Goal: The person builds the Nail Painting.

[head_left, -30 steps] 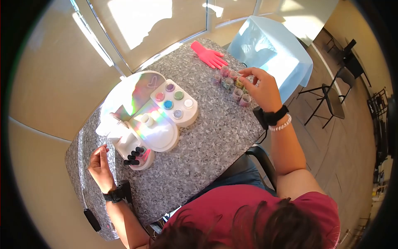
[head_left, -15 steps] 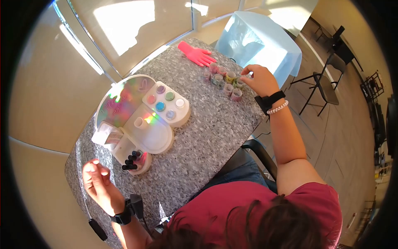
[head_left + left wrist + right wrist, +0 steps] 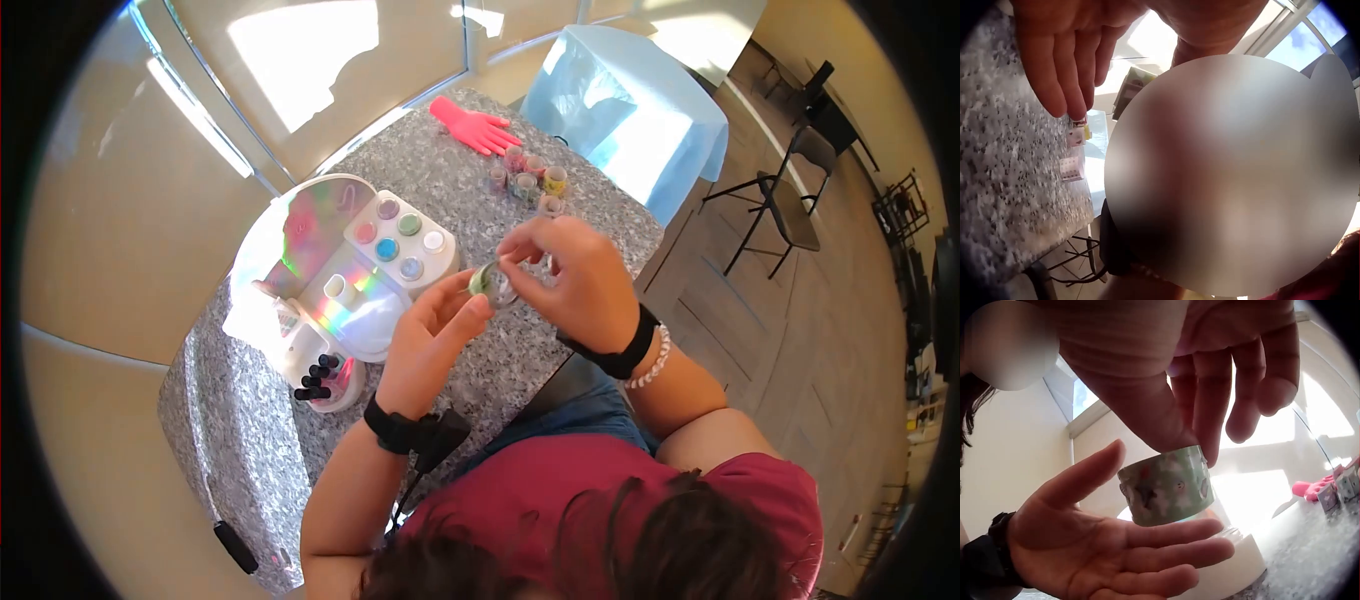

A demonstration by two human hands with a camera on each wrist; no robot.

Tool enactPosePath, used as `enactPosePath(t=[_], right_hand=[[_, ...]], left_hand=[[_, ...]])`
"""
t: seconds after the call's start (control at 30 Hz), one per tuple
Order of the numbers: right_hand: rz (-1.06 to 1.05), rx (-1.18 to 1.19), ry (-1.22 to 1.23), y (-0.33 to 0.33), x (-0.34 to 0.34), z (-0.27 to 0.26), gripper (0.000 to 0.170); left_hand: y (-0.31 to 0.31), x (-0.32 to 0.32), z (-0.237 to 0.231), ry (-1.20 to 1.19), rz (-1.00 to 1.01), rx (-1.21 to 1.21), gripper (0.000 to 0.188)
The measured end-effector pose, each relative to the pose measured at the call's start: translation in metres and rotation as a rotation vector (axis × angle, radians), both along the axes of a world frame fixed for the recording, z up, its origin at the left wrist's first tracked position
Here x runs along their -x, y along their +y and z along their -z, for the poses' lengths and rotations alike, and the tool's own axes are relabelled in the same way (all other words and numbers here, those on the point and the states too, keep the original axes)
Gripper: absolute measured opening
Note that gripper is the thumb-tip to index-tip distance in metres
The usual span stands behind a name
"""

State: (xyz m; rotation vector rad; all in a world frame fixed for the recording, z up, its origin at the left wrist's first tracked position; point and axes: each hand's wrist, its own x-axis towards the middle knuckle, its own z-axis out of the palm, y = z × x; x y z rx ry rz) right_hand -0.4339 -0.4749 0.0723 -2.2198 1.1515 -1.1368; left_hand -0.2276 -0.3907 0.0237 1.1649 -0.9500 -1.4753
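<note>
Above the granite table my right hand (image 3: 575, 270) pinches a small green roll (image 3: 483, 283) between thumb and fingers. In the right wrist view the roll (image 3: 1166, 490) is a short, tape-like cylinder with star and flower-like shapes. My left hand (image 3: 425, 345) is just left of it; in the right wrist view this hand (image 3: 1110, 547) lies palm up with straight fingers under the roll, thumb apart from it. Several similar small rolls (image 3: 525, 184) stand in a group beyond the right hand, which hides part of the group.
A white fold-open case (image 3: 375, 345) with a shiny holographic panel is left of the hands. It holds several colour pots (image 3: 387, 250) and black-capped bottles (image 3: 315, 380). A pink hand-shaped form (image 3: 475, 127) lies at the far edge. Beyond is a blue-covered table (image 3: 620, 110).
My right hand has left the group of rolls and come to the middle with the green roll. The left hand has moved right from the case's near left side to meet it.
</note>
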Motion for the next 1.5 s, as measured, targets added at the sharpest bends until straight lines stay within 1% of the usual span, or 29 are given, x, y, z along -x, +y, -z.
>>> enactPosePath(t=[0.07,0.1,0.17,0.2,0.27,0.3,0.37,0.4,0.47,0.53,0.63,0.7,0.77,0.83,0.87,0.9,0.97,1.0,1.03,1.1,1.13,1.17,1.23,1.3,1.37,1.4,1.47,1.5], right_hand=[[-0.117,0.008,0.047,0.009,-0.014,0.017,0.014],[-0.12,0.005,0.047,0.007,-0.014,0.019,0.014],[-0.22,-0.1,0.052,0.0,-0.014,0.021,0.022],[-0.223,-0.108,0.051,-0.005,-0.01,0.021,0.022],[-0.163,-0.052,0.257,-0.015,0.012,0.021,0.034],[-0.163,-0.06,0.263,-0.018,0.021,0.022,0.034],[-0.131,-0.113,0.508,-0.02,0.038,0.023,0.037],[-0.137,-0.094,0.532,-0.019,0.044,0.028,0.037],[-0.134,-0.071,0.52,-0.025,0.053,0.046,0.038],[-0.129,-0.054,0.507,-0.029,0.057,0.054,0.038],[-0.078,-0.044,0.474,-0.042,0.056,0.054,0.038],[-0.013,-0.018,0.361,-0.054,0.052,0.051,0.036],[-0.05,-0.044,0.327,-0.064,0.049,0.036,0.036],[0.092,-0.051,0.444,-0.084,0.05,0.026,0.042],[0.107,-0.052,0.467,-0.105,0.053,0.027,0.047],[0.106,-0.053,0.468,-0.125,0.053,0.033,0.047],[0.195,-0.148,0.474,-0.151,0.049,0.042,0.054],[0.171,-0.216,0.452,-0.157,0.048,0.043,0.058],[0.166,-0.213,0.451,-0.163,0.047,0.044,0.058],[0.1,-0.215,0.543,-0.176,0.049,0.051,0.058],[0.144,-0.179,0.553,-0.175,0.049,0.05,0.047],[0.132,-0.179,0.555,-0.164,0.043,0.042,0.047],[0.126,-0.046,0.325,-0.124,0.039,0.026,0.036],[-0.062,-0.33,0.042,-0.062,0.015,-0.005,0.028],[-0.387,-0.455,-0.244,-0.026,0.006,0.003,0.028],[-0.386,-0.461,-0.246,-0.01,0.002,0.002,0.028],[-0.483,-0.353,-0.071,0.012,-0.005,-0.002,0.025],[-0.484,-0.358,-0.07,0.014,-0.007,0.002,0.025]], left_hand=[[0.001,0.0,0.009,0.038,-0.011,-0.038,0.048],[0.002,0.0,0.013,0.077,-0.018,-0.073,0.049],[0.004,-0.005,0.02,0.071,-0.043,-0.103,0.049],[0.006,-0.009,0.023,0.062,-0.058,-0.118,0.048],[0.009,-0.012,0.025,0.061,-0.072,-0.149,0.048],[0.009,-0.013,0.023,0.042,-0.084,-0.141,0.047],[0.007,-0.013,0.023,0.027,-0.094,-0.133,0.046],[0.007,-0.013,0.024,0.017,-0.089,-0.135,0.046],[0.005,-0.012,0.027,0.009,-0.081,-0.141,0.046],[0.005,-0.011,0.034,-0.031,-0.024,-0.079,0.047],[0.005,-0.009,0.04,-0.036,0.01,-0.089,0.047],[0.005,-0.009,0.043,-0.036,0.019,-0.089,0.046],[0.005,-0.01,0.043,-0.036,0.025,-0.085,0.045],[0.006,-0.009,0.042,0.002,0.007,-0.091,0.042],[0.006,-0.009,0.042,0.003,0.004,-0.092,0.042],[0.006,-0.008,0.044,0.004,-0.001,-0.09,0.04],[0.005,-0.008,0.046,0.003,-0.006,-0.085,0.039],[0.005,-0.009,0.047,0.007,-0.001,-0.093,0.039],[0.005,-0.009,0.047,0.01,0.001,-0.101,0.038],[0.005,-0.01,0.045,0.017,0.0,-0.102,0.039],[0.006,-0.011,0.044,0.026,0.005,-0.105,0.039],[0.006,-0.012,0.043,0.028,-0.007,-0.109,0.039],[0.006,-0.012,0.042,0.045,0.025,-0.117,0.04],[0.005,-0.012,0.042,0.044,0.023,-0.124,0.041],[0.005,-0.011,0.044,0.038,0.025,-0.13,0.041],[0.005,-0.011,0.045,0.051,0.022,-0.12,0.042],[0.005,-0.011,0.047,0.066,0.017,-0.116,0.042],[0.006,-0.011,0.045,0.068,0.011,-0.105,0.042]])
